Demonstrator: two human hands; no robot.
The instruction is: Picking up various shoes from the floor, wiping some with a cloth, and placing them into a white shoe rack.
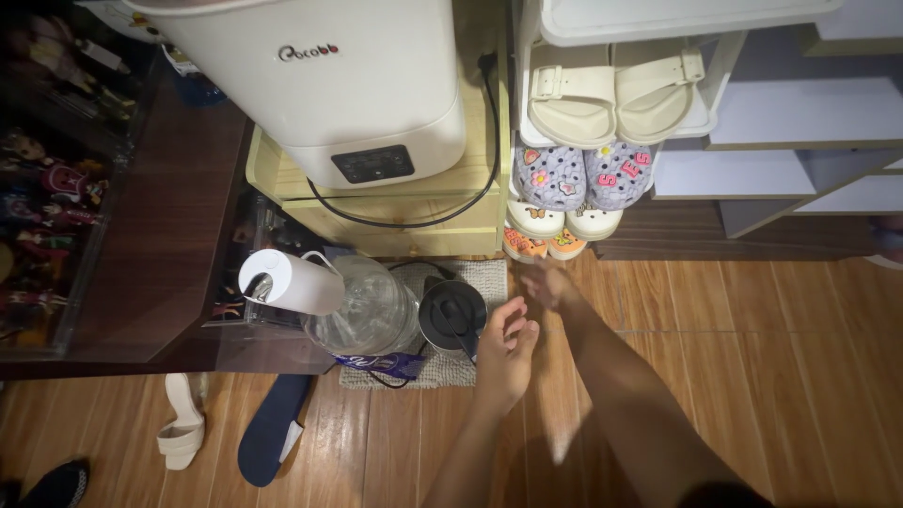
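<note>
Both bare hands are out over the wooden floor (752, 376), empty and clamped on nothing. The left hand (508, 353) is open with its fingers loosely spread and slightly curled, palm turned toward the black electric kettle (453, 315), which stands just beside its fingertips on a small grey mat (484, 277); whether the fingers actually touch the kettle cannot be told. The right hand (548, 285) is blurred, stretched a little further forward than the left, its fingers extended above the floor close to the lowest shoes of a white shoe rack (715, 71). Straight ahead of that hand sit orange-soled slippers (544, 246), with grey clogs with colourful charms (583, 176) above them and cream sandals (611, 89) higher still. To the left of the kettle, a little farther from the left hand, a large clear water bottle (369, 310) stands with a white pump dispenser (292, 280) on top. Beyond both of these a pale wooden cabinet (404, 202) carries a white appliance (329, 85) with a black cord trailing down. Nearer the person and off to the left of the left forearm, a cream sandal (183, 423) and a dark blue slipper (273, 428) lie loose on the boards.
</note>
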